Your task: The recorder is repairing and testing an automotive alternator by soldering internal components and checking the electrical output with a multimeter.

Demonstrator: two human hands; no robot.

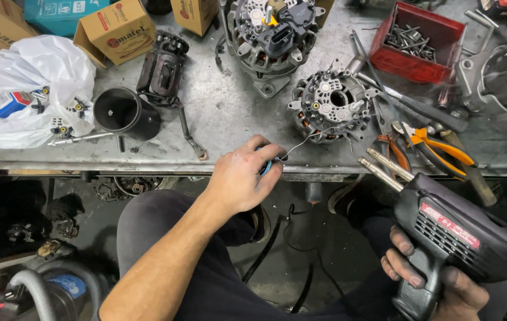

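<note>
Two hands in play at a grimy metal workbench (223, 113). Left hand (242, 177) sits near dead center, fingers curled tight around a small blue spool (266, 168) that's mostly hidden in the fist. A thin strand of solder wire (301, 142) runs from it up toward 1 o'clock, reaching the alternator stator with its rectifier plate (332, 106) lying flat on the bench.

Right hand (438, 285) is down at 4 o'clock, wrapped firmly around the grip of a black soldering gun (452, 232). Its twin metal prongs (384, 166) point up-left toward the bench edge, near the stator but not touching it.

Other stuff around: a bigger alternator (271, 32) at 12 o'clock, orange-handled pliers (438, 148) at 3 o'clock just beside the gun's tips, a red parts tray (414, 41) full of screws at 1 o'clock, a black cylindrical housing (125, 113) at 10 o'clock, a white plastic bag (27, 77) at 9 o'clock, and cardboard boxes (119, 30) along the back at 11 o'clock. Dark trousers on the knees below the bench.
</note>
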